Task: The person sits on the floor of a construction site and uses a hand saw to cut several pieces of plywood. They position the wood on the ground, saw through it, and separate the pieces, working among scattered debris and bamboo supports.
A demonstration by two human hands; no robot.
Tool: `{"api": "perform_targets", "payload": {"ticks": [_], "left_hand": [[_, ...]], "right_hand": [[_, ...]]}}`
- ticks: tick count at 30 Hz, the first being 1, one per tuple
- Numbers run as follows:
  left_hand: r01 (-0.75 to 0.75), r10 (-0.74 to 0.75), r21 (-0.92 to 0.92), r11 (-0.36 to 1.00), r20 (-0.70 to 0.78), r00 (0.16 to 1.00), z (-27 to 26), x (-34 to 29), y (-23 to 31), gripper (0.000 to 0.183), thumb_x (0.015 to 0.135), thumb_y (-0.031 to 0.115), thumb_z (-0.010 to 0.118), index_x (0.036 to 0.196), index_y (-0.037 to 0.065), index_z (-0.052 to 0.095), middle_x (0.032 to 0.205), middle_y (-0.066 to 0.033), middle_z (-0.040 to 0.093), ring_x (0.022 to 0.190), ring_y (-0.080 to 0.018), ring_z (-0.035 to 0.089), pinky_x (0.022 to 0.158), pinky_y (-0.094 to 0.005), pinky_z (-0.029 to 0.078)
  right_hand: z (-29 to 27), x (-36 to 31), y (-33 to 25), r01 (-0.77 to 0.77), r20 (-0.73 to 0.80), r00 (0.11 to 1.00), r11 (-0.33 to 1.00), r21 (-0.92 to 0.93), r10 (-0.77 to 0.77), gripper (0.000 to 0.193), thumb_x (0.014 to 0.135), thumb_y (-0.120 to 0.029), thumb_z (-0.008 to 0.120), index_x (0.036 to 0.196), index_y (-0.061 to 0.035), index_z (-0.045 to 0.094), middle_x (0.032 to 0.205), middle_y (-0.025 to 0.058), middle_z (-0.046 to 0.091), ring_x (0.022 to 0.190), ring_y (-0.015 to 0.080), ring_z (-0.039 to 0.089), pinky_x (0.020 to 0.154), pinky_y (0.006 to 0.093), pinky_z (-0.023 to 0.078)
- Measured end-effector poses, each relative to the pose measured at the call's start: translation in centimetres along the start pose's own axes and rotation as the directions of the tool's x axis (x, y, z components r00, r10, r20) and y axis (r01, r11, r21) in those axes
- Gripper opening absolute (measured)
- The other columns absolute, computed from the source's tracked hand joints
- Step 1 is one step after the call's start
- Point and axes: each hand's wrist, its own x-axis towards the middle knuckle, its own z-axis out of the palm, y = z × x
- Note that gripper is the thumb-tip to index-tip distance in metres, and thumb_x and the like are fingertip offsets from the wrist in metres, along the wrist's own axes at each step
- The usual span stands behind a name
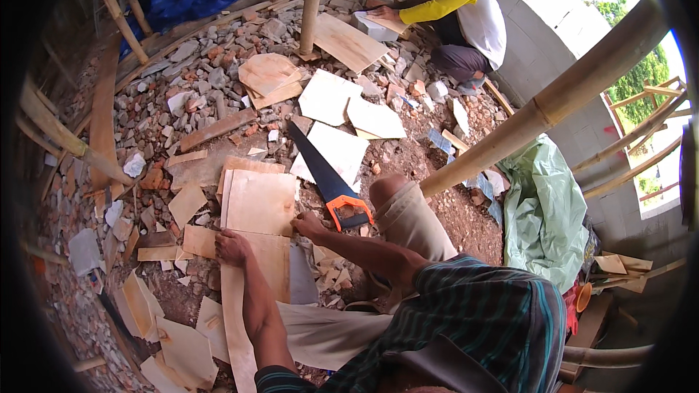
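A squarish plywood piece (261, 202) lies flat in front of me, its near edge meeting a longer plywood board (268, 262) that reaches toward my lap. My left hand (233, 247) is closed on the left side of this board, where a narrow plywood strip (237, 313) runs back toward me. At the right side, by the seam between the two pieces, my right hand (310, 225) grips the board's edge with bent fingers. Just beyond that hand lies a handsaw (324, 175) with a dark blade and an orange-and-black handle, untouched.
Broken bricks and stones (211, 94) cover the ground, with plywood offcuts (182, 353) scattered around. A bamboo pole (539, 105) slants across on the right, near a green tarp (545, 211). A co-worker (466, 22) in yellow sleeves crouches at the far right, hand on a board.
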Motion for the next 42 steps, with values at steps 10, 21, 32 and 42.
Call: {"api": "perform_targets", "payload": {"ticks": [10, 21, 32, 42], "left_hand": [[-0.028, 0.029, 0.01, 1.0, -0.057, 0.998, -0.2, -0.1, 0.0, 0.034, 0.094, 0.036, 0.041, 0.091, 0.007, 0.059, 0.086, -0.0131, 0.064, 0.085, -0.0312, 0.061, 0.079, -0.0445, 0.045], [-0.017, 0.017, -0.002, 1.0, -0.083, 0.996, 0.5, 0.0, -0.4, 0.039, 0.095, 0.037, 0.038, 0.088, 0.005, 0.06, 0.087, -0.0135, 0.065, 0.084, -0.033, 0.062, 0.077, -0.0477, 0.045], [0.053, -0.057, -0.045, 0.998, -0.089, 0.994, 0.8, 0.2, -0.1, 0.032, 0.091, 0.032, 0.044, 0.084, 0.006, 0.062, 0.086, -0.0156, 0.065, 0.081, -0.0326, 0.061, 0.078, -0.0436, 0.044], [0.062, -0.06, 0.049, 0.997, -0.053, 0.997, 1.5, 0.4, -0.5, 0.031, 0.09, 0.03, 0.044, 0.084, 0.005, 0.062, 0.086, -0.0148, 0.065, 0.082, -0.0325, 0.062, 0.078, -0.0435, 0.045]], "right_hand": [[2.4, 0.2, -1.0, -0.086, -0.161, 0.984, 0.995, -0.056, 0.076, 0.026, 0.073, -0.018, 0.066, 0.074, 0.0082, 0.063, 0.066, 0.0115, 0.062, 0.058, 0.0176, 0.058, 0.05, 0.0348, 0.045], [2.3, -0.4, -1.3, -0.055, -0.147, 0.987, 0.993, 0.108, 0.071, 0.02, 0.071, -0.009, 0.063, 0.083, 0.0073, 0.063, 0.07, 0.0112, 0.062, 0.06, 0.0188, 0.06, 0.052, 0.035, 0.047], [-2.6, 3.2, -4.3, 0.335, -0.261, 0.909, 0.942, -0.007, -0.325, 0.011, 0.09, -0.004, 0.054, 0.096, 0.003, 0.06, 0.087, 0.0052, 0.062, 0.077, 0.0138, 0.056, 0.073, 0.0276, 0.046], [-12.0, 3.5, -12.7, 0.286, -0.434, 0.901, 0.776, 0.562, -0.018, 0.009, 0.093, -0.008, 0.048, 0.096, -0.0017, 0.052, 0.09, 0.0096, 0.056, 0.08, 0.0212, 0.059, 0.065, 0.0348, 0.054]]}}
